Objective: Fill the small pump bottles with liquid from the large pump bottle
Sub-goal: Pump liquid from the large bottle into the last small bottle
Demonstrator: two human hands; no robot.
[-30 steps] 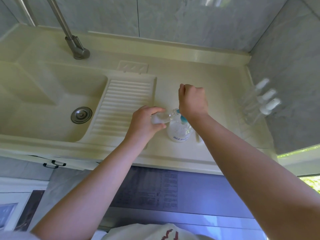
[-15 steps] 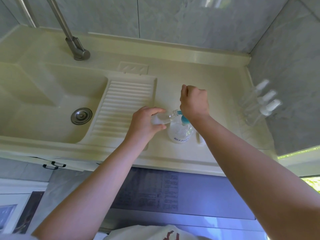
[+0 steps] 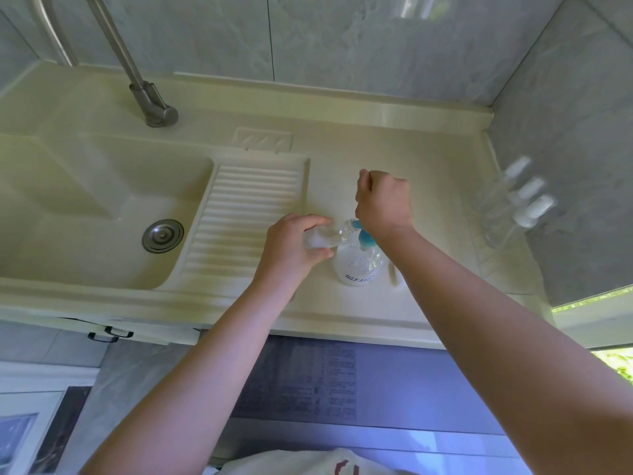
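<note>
Cream moulded worktop point(image 3: 394, 138) w/ sink basin at 9 o'clock. Large clear round pump bottle point(image 3: 358, 265), teal pump, stood near front edge. Right hand point(image 3: 383, 200) fisted over pump top. Left hand point(image 3: 294, 245) gripped small clear bottle point(image 3: 325, 236), tilted, mouth at spout. Three small white-capped bottles point(image 3: 513, 200) at 3 o'clock.

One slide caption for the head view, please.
Left hand tilts small bottle under large pump bottle spout; right hand on pump.
</note>
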